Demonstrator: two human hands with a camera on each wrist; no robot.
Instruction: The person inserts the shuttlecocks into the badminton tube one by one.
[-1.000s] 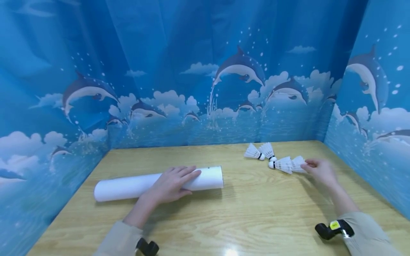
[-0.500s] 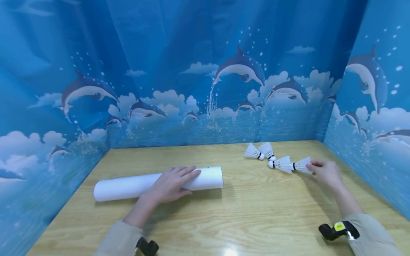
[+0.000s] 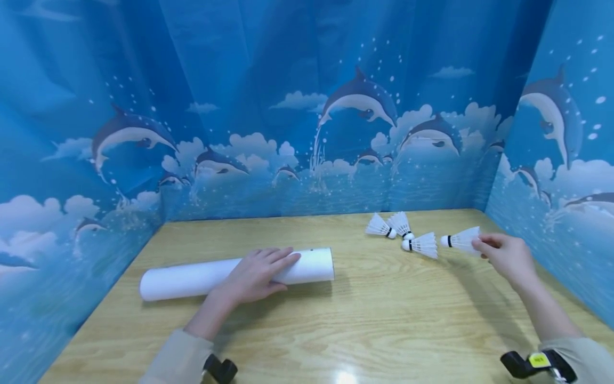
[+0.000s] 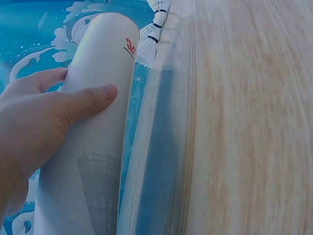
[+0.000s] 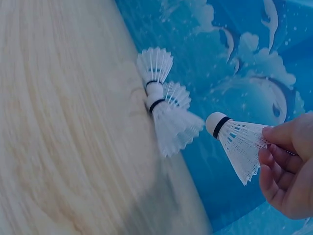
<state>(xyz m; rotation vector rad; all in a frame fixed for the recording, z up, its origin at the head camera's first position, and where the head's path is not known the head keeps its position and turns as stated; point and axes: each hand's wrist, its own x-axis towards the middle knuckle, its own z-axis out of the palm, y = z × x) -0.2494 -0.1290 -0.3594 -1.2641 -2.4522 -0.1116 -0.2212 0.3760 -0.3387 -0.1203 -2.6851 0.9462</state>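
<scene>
A white shuttlecock tube [image 3: 184, 281], printed with a red logo and a grey shuttlecock picture, lies across the left half of the table. My left hand [image 3: 259, 273] grips it from above near its right end, the thumb on the near side and the fingers over the top. On the right, my right hand [image 3: 508, 258] pinches a white shuttlecock [image 3: 461, 240] by its skirt's edge, cork to the left; in the right wrist view this shuttlecock [image 5: 242, 147] is apart from the others. Three more shuttlecocks [image 3: 422, 245] lie clustered just left of it.
The wooden table [image 3: 364, 320] ends at a blue dolphin-print curtain [image 3: 288, 160] along the back, with more of it on both sides. Small black cameras [image 3: 537, 365] sit on both wrists.
My right hand has drawn its shuttlecock right and up, away from the skirt of the neighbouring one it overlapped. The left hand and tube have stayed put.
</scene>
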